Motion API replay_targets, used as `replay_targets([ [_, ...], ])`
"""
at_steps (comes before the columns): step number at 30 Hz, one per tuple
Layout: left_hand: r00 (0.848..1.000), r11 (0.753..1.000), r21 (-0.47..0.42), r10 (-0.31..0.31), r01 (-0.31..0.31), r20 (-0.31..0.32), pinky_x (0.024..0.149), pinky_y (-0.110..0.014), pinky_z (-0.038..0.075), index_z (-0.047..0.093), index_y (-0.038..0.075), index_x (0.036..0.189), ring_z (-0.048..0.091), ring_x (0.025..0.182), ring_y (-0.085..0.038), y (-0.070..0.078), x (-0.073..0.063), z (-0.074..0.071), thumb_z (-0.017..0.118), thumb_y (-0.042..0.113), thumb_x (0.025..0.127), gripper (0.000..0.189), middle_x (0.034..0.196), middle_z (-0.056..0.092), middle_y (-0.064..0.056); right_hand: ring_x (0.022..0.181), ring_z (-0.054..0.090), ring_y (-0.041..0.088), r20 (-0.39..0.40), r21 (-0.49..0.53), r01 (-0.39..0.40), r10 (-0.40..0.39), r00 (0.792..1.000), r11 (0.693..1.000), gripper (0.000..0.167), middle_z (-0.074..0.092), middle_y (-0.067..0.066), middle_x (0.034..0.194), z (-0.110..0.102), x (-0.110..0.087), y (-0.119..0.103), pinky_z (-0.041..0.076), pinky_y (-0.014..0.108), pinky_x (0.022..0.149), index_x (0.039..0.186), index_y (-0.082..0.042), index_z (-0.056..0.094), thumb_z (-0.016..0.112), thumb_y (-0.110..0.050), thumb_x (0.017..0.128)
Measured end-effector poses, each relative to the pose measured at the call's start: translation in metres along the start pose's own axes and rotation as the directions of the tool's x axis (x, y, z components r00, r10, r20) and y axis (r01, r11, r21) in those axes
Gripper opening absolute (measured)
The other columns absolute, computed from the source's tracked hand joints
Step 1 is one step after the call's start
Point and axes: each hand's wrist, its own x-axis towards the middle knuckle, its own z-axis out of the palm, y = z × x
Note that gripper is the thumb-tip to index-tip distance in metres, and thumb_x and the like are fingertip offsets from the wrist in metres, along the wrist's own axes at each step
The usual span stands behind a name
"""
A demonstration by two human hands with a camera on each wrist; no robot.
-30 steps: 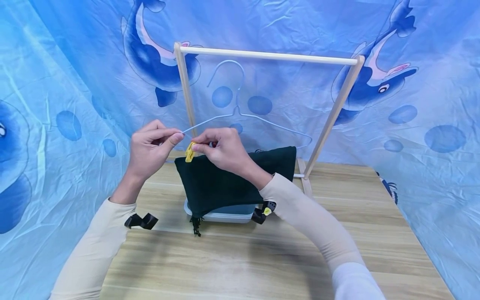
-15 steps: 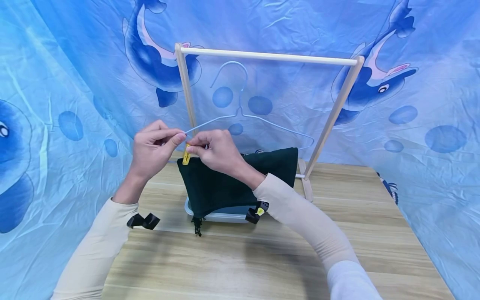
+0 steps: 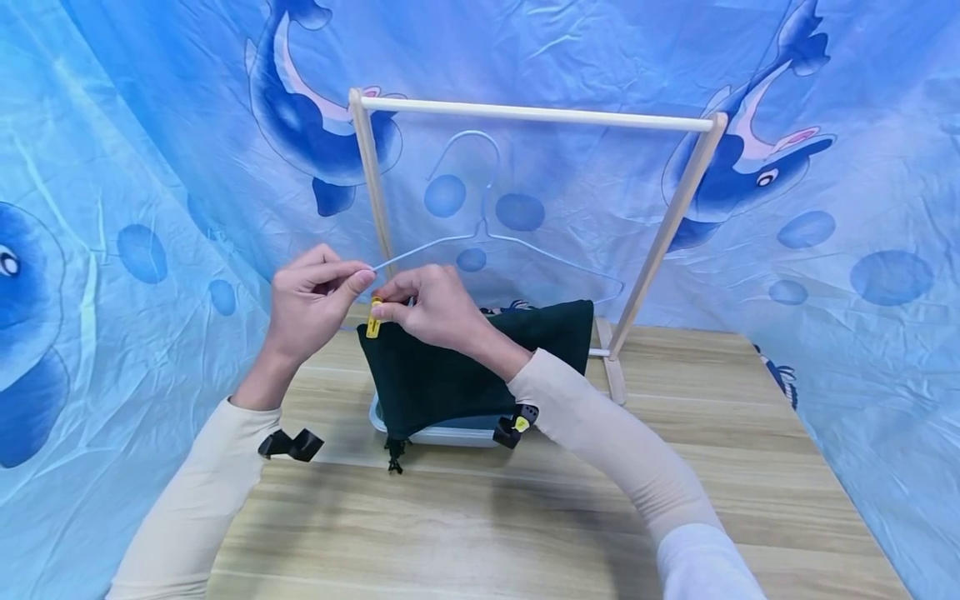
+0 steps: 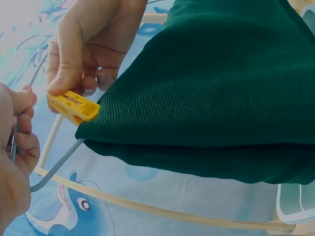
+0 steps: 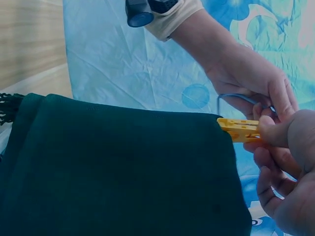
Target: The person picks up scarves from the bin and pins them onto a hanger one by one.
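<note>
My left hand (image 3: 311, 304) pinches the left end of a pale blue wire hanger (image 3: 438, 242), whose hook points up. Folded over the hanger's lower bar hangs a dark green fringed scarf (image 3: 427, 383). Between the thumb and fingers of my right hand (image 3: 438, 308) is a yellow clothespin (image 3: 373, 321). In the left wrist view the clothespin (image 4: 76, 105) has its tip at the scarf's (image 4: 206, 108) top corner, right by the hanger's bar (image 4: 59, 164). The right wrist view shows the clothespin's (image 5: 238, 129) nose overlapping the scarf's edge.
A wooden rack (image 3: 540, 112) with a top rail stands behind the hanger. Under the scarf sits a light blue plastic bin (image 3: 450, 436) on the wood-grain table (image 3: 450, 517). A blue curtain (image 3: 862, 292) with whale prints surrounds the table at the back and sides.
The clothespin has turned from slanted to nearly upright at the scarf's corner. Hanger, scarf and both hands have dropped slightly, and the hanger has shifted a little to the right.
</note>
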Motion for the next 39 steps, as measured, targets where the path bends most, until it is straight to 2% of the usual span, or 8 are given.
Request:
replay_targets([
  [6, 0.999, 1.0, 0.015, -0.009, 0.008, 0.04, 0.057, -0.021, 0.028, 0.079, -0.006, 0.091, 0.041, 0.064, -0.009, 0.002, -0.003, -0.002, 0.079, -0.007, 0.084, 0.007, 0.069, 0.05, -0.006, 0.08, 0.066, 0.003, 0.063, 0.008, -0.012, 0.012, 0.998, 1.0, 0.027, 0.078, 0.0, 0.099, -0.001, 0.0, 0.001, 0.051, 0.018, 0.072, 0.117, -0.008, 0.077, 0.075, -0.025, 0.096],
  [11, 0.997, 0.999, 0.032, -0.027, 0.024, 0.071, 0.056, -0.022, 0.028, 0.079, -0.007, 0.092, 0.041, 0.064, -0.009, 0.002, -0.006, -0.004, 0.077, -0.009, 0.085, 0.008, 0.07, 0.05, -0.003, 0.08, 0.065, 0.004, 0.081, 0.031, -0.03, 0.028, 0.996, 0.999, 0.031, 0.078, -0.001, 0.099, -0.002, 0.001, 0.002, 0.052, 0.019, 0.073, 0.12, -0.008, 0.076, 0.075, -0.027, 0.095],
  [16, 0.997, 0.999, 0.029, -0.026, 0.024, 0.071, 0.057, -0.022, 0.028, 0.079, -0.007, 0.091, 0.041, 0.064, -0.009, 0.002, -0.006, -0.003, 0.077, -0.008, 0.085, 0.007, 0.07, 0.049, -0.003, 0.084, 0.065, 0.005, 0.096, 0.025, -0.063, 0.06, 0.994, 0.998, 0.04, 0.078, -0.004, 0.101, -0.005, -0.001, 0.003, 0.052, 0.023, 0.066, 0.126, -0.011, 0.074, 0.077, -0.033, 0.093],
  [20, 0.998, 1.0, 0.023, -0.023, 0.021, 0.064, 0.057, -0.021, 0.028, 0.079, -0.006, 0.091, 0.041, 0.064, -0.009, 0.003, -0.004, -0.003, 0.078, -0.006, 0.086, 0.006, 0.07, 0.049, -0.004, 0.089, 0.066, 0.004, 0.096, 0.04, -0.074, 0.07, 0.993, 0.996, 0.045, 0.077, -0.003, 0.107, -0.01, -0.006, 0.006, 0.053, 0.022, 0.072, 0.129, -0.012, 0.072, 0.078, -0.035, 0.092],
  [25, 0.998, 0.999, 0.027, -0.033, 0.032, 0.061, 0.056, -0.021, 0.029, 0.079, -0.006, 0.092, 0.041, 0.064, -0.008, 0.003, -0.004, -0.005, 0.078, -0.007, 0.085, 0.007, 0.071, 0.051, -0.004, 0.089, 0.066, 0.003, 0.032, 0.069, -0.072, 0.07, 0.997, 0.995, 0.041, 0.077, -0.002, 0.108, -0.021, -0.018, 0.009, 0.055, 0.025, 0.079, 0.126, -0.011, 0.073, 0.079, -0.033, 0.092],
  [30, 0.997, 0.999, 0.028, -0.049, 0.047, 0.052, 0.055, -0.02, 0.029, 0.079, -0.007, 0.092, 0.042, 0.063, -0.008, 0.002, -0.004, -0.007, 0.078, -0.01, 0.084, 0.008, 0.073, 0.054, -0.003, 0.088, 0.066, 0.004, -0.054, 0.125, -0.052, 0.06, 0.997, 0.991, 0.035, 0.077, -0.005, 0.102, -0.04, -0.037, 0.01, 0.056, 0.032, 0.076, 0.122, -0.011, 0.075, 0.078, -0.027, 0.092],
  [33, 0.998, 0.999, 0.022, -0.05, 0.049, 0.042, 0.056, -0.02, 0.028, 0.078, -0.008, 0.091, 0.042, 0.063, -0.008, 0.001, -0.004, -0.008, 0.078, -0.009, 0.084, 0.007, 0.072, 0.054, -0.004, 0.088, 0.067, 0.006, -0.106, 0.143, -0.011, 0.027, 0.994, 0.99, 0.032, 0.076, -0.004, 0.102, -0.054, -0.049, 0.011, 0.055, 0.032, 0.074, 0.123, -0.01, 0.075, 0.077, -0.022, 0.093],
  [39, 0.999, 0.999, 0.029, -0.042, 0.042, 0.023, 0.056, -0.019, 0.027, 0.078, -0.009, 0.09, 0.041, 0.064, -0.008, -0.003, -0.004, -0.009, 0.079, -0.005, 0.085, 0.007, 0.072, 0.053, -0.007, 0.086, 0.069, 0.013, -0.213, 0.185, 0.051, -0.01, 0.977, 0.981, 0.031, 0.077, 0.002, 0.1, -0.078, -0.075, 0.019, 0.056, 0.031, 0.071, 0.122, -0.007, 0.074, 0.077, -0.018, 0.093],
])
